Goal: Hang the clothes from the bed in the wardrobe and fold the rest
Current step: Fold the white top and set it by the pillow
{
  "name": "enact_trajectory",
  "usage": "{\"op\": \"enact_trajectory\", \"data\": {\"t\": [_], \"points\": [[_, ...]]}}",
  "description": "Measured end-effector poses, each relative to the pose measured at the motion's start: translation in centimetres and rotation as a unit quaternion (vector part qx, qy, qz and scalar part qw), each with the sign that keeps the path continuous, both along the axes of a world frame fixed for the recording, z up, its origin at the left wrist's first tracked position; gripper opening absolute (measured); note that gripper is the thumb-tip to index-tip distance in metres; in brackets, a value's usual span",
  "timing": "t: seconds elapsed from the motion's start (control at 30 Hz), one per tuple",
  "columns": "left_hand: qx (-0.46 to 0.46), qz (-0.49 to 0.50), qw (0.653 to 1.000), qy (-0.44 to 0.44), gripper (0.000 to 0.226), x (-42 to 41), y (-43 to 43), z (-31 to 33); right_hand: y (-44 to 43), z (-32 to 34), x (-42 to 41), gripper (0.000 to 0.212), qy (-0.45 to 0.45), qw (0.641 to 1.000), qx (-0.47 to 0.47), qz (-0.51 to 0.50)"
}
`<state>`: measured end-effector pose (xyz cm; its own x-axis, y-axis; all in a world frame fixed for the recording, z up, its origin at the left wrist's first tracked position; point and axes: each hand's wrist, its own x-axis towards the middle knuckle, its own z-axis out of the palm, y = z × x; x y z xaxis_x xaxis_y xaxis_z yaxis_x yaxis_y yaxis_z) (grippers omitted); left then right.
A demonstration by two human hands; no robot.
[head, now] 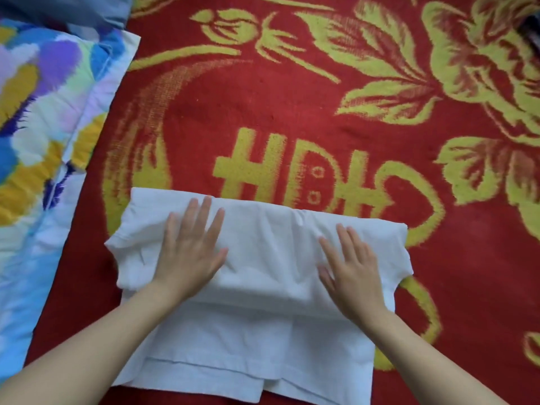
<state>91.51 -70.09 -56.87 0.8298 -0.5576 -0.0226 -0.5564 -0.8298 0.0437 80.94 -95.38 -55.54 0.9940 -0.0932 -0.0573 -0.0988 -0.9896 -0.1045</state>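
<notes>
Pressing down: both hands lie flat on the white shirt (257, 340), palms down, fingers straight and spread, clasping nothing.
Left hand (190, 249): on the left part of the shirt's doubled-over top layer, fingertips close to the far fold.
Right hand (353, 270): on the right part of that same layer, fingers pointing up the frame and leaning a little left.
White shirt: lower middle of the frame, spread on the red blanket (292, 112); its upper part is folded back over the body (a short sleeve pokes out at each side), and the hem lies near the bottom edge.
Red blanket: fills most of the frame, with yellow flowers and leaves at upper right and a yellow character just above the shirt's far fold.
Floral quilt (35, 127): along the left edge, patched in blue, purple and yellow, near the shirt's left sleeve but apart from it.
Blue-grey cloth (73, 10): upper left corner, above the quilt; what it is I cannot tell.
</notes>
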Motion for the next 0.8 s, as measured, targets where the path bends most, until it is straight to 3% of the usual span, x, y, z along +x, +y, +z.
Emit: {"op": "enact_trajectory", "data": {"t": [0.1,0.17,0.3,0.37,0.43,0.5,0.57,0.63,0.7,0.73,0.8], "points": [[0.069,-0.003,0.996,0.051,0.072,3.5,-2.3,-1.4,1.2,-1.6,3.0,0.057,0.056,0.998,-0.021,0.014],[0.103,0.057,0.987,0.105,0.075,5.7,0.6,-4.0,-0.9,-3.9,3.2,0.064,0.145,0.988,-0.051,-0.001],[0.18,0.12,0.971,0.104,0.092,8.3,12.2,-6.9,-9.1,-5.7,-0.4,0.072,0.254,0.951,-0.066,-0.163],[0.157,0.205,0.955,0.147,0.109,9.7,15.0,-5.8,-11.8,-4.4,-1.9,0.084,0.279,0.922,-0.07,-0.258],[0.102,0.235,0.959,0.125,0.107,9.8,13.8,-4.9,-12.2,-3.0,-1.8,0.092,0.224,0.928,-0.077,-0.288],[0.037,0.167,0.984,0.045,0.088,9.4,9.8,-4.1,-11.3,-2.5,-0.6,0.081,0.125,0.967,-0.067,-0.211],[0.001,0.083,0.996,0.023,0.077,8.9,5.1,-3.5,-10.1,-2.4,1.1,0.067,0.141,0.984,-0.033,-0.107],[0.053,0.023,0.995,0.079,0.076,8.3,2.1,-3.7,-9.3,-2.9,2.3,0.068,0.213,0.975,-0.022,-0.052],[0.131,-0.013,0.985,0.107,0.075,8.8,1.4,-4.1,-9.5,-3.2,3.1,0.069,0.243,0.965,-0.068,-0.071],[0.154,-0.012,0.982,0.11,0.073,9.4,1.7,-4.0,-9.7,-3.1,3.3,0.061,0.252,0.96,-0.086,-0.083],[0.177,-0.012,0.977,0.118,0.057,10.7,3.0,-3.2,-10.5,-2.7,3.7,0.014,0.251,0.959,-0.081,-0.103]]}}
